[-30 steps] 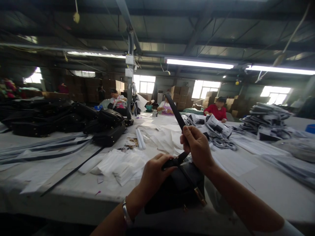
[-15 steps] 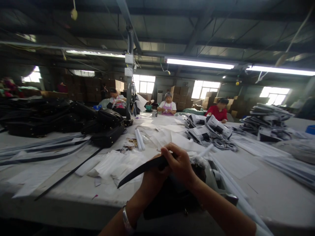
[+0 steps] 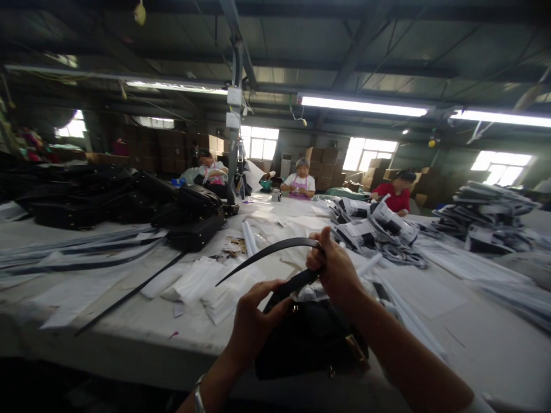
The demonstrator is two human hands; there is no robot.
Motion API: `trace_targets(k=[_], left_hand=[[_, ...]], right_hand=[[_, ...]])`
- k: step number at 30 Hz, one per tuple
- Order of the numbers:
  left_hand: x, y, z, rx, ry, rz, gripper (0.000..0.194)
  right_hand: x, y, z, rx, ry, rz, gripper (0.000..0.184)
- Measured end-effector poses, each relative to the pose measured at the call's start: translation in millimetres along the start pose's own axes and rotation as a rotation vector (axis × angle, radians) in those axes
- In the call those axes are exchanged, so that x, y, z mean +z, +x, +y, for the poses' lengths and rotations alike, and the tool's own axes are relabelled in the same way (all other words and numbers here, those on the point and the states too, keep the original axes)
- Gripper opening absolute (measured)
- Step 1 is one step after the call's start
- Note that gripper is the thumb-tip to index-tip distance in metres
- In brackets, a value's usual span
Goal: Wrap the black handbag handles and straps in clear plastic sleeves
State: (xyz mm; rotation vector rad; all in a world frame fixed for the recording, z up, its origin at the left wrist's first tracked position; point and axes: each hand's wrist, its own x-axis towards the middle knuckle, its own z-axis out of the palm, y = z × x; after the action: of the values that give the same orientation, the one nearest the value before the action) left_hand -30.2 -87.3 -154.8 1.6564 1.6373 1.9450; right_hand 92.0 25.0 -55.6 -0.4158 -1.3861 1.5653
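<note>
A black handbag with gold-coloured fittings lies at the near table edge in front of me. My left hand grips the bag's black strap between thumb and fingers, close to the bag's top. Higher and to the right, my right hand is closed round the same strap, thumb up. Out of the right fist the strap's free end curves left and down to a pointed tip over the table. White wrapping shows behind the bag's top. Part of the strap is hidden inside my right hand.
Black bags are heaped at the left, with long wrapped strips before them. White paper sheets lie ahead. Wrapped pieces and a tall stack stand at the right. Co-workers sit across the table, beyond a post.
My hands have moved apart: the right one rose to the right along the strap, the left one dropped to the bag's top. The bag's front and gold fittings now show more. The view shifted slightly.
</note>
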Motion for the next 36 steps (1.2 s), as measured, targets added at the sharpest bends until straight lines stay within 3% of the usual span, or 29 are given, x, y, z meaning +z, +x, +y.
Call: trace_targets(k=[3, 9, 12, 15, 18, 21, 23, 26, 32, 36], left_hand=[[-2.3, 3.5, 2.6, -0.056, -0.066, -0.092, 0.026], [-2.0, 11.9, 8.2, -0.086, -0.152, -0.144, 0.024], [-1.9, 12.3, 7.8, -0.107, -0.165, -0.147, 0.025], [-0.5, 11.5, 9.2, -0.093, -0.184, -0.172, 0.026], [2.9, 8.8, 11.0, -0.097, -0.197, -0.143, 0.027], [7.2, 3.8, 11.3, -0.16, -0.223, -0.071, 0.028], [9.3, -0.1, 11.2, -0.181, -0.235, -0.049, 0.028], [10.5, -4.6, 12.0, -0.176, -0.229, -0.038, 0.027], [9.1, -5.7, 15.0, -0.173, -0.24, -0.025, 0.025], [9.3, -5.3, 13.4, -0.203, -0.276, -0.014, 0.027]], right_hand=[[-8.9, 8.8, -33.4, 0.105, -0.074, -0.152, 0.057], [-15.9, 16.8, -130.1, -0.004, -0.189, -0.248, 0.03], [-15.5, 12.1, -168.7, -0.079, -0.259, -0.218, 0.054], [-13.9, 5.4, -184.8, -0.29, -0.438, -0.192, 0.063], [-11.3, -1.8, -169.9, -0.466, -0.808, -0.096, 0.044], [-8.5, -10.2, -128.6, -0.567, -1.303, -0.149, 0.033], [-6.2, -16.3, -96.7, -0.543, -1.537, -0.248, 0.036], [-1.8, -24.5, -60.6, -0.495, -1.816, -0.192, 0.034], [6.3, -27.3, -46.0, -0.483, -2.066, -0.146, 0.035], [7.0, -22.8, -43.9, -0.424, -2.005, -0.181, 0.034]])
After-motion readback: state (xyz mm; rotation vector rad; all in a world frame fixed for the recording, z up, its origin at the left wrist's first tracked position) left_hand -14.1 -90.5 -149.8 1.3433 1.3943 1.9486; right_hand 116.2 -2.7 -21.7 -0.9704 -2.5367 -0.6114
